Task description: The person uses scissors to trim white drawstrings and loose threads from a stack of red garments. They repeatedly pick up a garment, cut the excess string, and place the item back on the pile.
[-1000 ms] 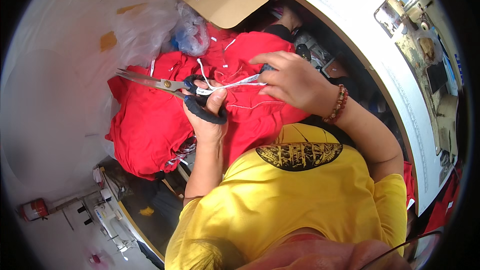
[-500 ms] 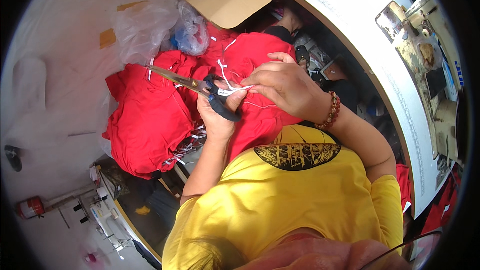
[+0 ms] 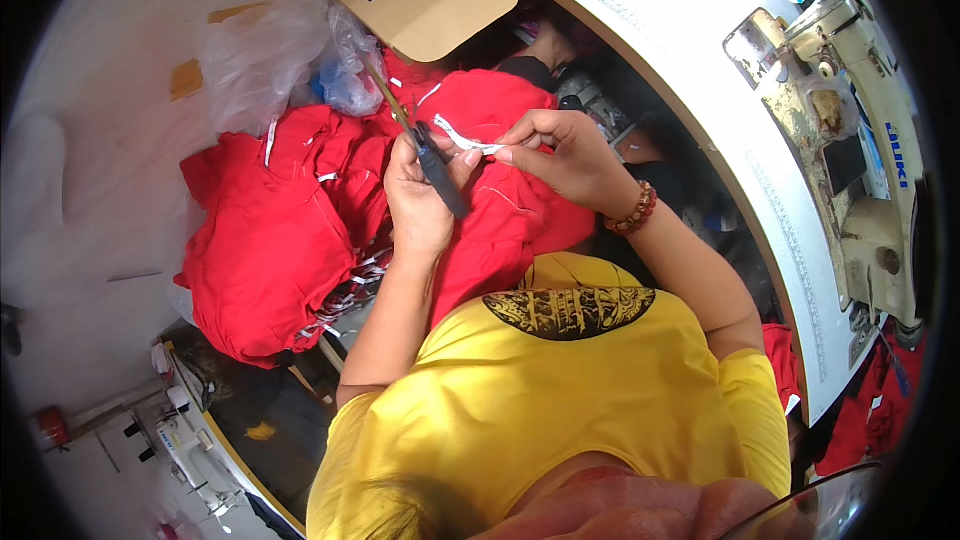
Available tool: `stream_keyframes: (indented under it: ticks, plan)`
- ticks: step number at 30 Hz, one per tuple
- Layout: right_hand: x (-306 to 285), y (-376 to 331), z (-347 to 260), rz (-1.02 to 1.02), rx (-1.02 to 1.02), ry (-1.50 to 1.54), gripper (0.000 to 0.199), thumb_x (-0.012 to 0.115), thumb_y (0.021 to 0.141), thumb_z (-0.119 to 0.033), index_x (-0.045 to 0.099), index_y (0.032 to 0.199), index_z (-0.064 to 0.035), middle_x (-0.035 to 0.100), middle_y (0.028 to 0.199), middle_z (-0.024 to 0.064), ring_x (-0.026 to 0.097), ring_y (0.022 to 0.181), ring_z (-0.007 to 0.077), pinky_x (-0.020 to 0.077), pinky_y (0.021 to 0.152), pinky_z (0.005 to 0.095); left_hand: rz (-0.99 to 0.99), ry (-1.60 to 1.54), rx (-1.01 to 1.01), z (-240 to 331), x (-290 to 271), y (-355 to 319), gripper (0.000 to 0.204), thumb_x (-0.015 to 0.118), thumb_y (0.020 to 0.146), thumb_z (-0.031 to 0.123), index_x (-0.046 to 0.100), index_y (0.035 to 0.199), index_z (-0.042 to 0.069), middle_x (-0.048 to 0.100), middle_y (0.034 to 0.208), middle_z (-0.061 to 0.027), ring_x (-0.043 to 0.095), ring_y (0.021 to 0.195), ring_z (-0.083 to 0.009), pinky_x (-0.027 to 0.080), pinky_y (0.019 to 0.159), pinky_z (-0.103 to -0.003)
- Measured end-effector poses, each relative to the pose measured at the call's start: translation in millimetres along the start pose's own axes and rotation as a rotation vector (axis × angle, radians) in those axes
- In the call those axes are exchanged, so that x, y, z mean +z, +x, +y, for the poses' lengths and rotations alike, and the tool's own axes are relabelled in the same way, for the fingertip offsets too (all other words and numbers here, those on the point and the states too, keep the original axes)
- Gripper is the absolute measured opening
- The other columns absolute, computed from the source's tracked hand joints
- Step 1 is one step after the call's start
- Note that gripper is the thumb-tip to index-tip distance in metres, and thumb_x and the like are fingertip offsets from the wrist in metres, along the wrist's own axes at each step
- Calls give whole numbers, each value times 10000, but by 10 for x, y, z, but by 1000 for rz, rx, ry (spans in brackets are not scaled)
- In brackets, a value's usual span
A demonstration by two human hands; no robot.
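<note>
Left hand: fingers closed around dark-handled scissors, blades pointing away and slightly left. Right hand: thumb and finger pinching white strip. Strip lies between hands, long axis running left from right fingertips, loose end angling away past left thumb; both hands near, thumb contact unclear. Red garment below both hands; red pile left of left hand.

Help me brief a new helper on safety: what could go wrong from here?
The scissors in the left grip point out over the red cloth; a careless swing might nick it. The white strip is pinched in the right grip, so it might slip if that loosens.
</note>
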State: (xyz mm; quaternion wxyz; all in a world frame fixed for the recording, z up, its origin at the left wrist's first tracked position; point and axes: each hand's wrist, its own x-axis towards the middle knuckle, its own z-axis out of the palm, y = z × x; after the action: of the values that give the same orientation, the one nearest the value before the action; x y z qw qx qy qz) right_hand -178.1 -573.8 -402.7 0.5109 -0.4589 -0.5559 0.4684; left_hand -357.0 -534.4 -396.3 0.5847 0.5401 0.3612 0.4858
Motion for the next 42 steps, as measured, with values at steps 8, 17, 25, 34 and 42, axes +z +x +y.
stream_keyframes:
  ticks: [8, 17, 25, 34, 42]
  plan:
    - [4, -51, 173, 2, 95, 438, 37, 613, 873, -26, 604, 902, -5, 632, 855, 1, 559, 786, 25, 453, 693, 178, -79, 139, -61, 66, -33, 160, 263, 719, 752, -42, 500, 885, 14, 616, 823, -47, 591, 752, -85, 494, 699, -213]
    - [52, -60, 123, -8, 97, 413, 99, 603, 877, -22, 620, 967, 17, 637, 881, 5, 570, 819, 32, 465, 724, 180, -95, 183, -19, 114, 36, 96, 259, 732, 753, -15, 508, 874, 31, 605, 804, -12, 551, 709, -50, 457, 645, -193]
    - [86, -110, 236, 34, 99, 447, 126, 610, 871, -33, 645, 983, 12, 631, 883, -21, 550, 821, 29, 440, 743, 186, -56, 239, 12, 18, -18, 144, 258, 724, 774, 23, 493, 888, 30, 613, 795, -29, 553, 704, -64, 448, 640, -206]
    - [94, -138, 263, 31, 212, 485, 126, 588, 889, -97, 653, 956, -12, 639, 903, -18, 543, 876, 31, 409, 822, 194, -180, -25, -132, -12, -41, 161, 249, 697, 792, -2, 497, 936, 28, 605, 860, -44, 577, 727, -74, 474, 651, -196]
    - [-9, -120, 243, -40, 258, 425, 178, 601, 868, -92, 632, 993, 32, 643, 915, 16, 551, 897, 54, 409, 854, 217, -144, 158, -99, -4, -34, 253, 256, 719, 773, -1, 507, 911, 37, 570, 748, 7, 534, 648, -45, 429, 575, -171]
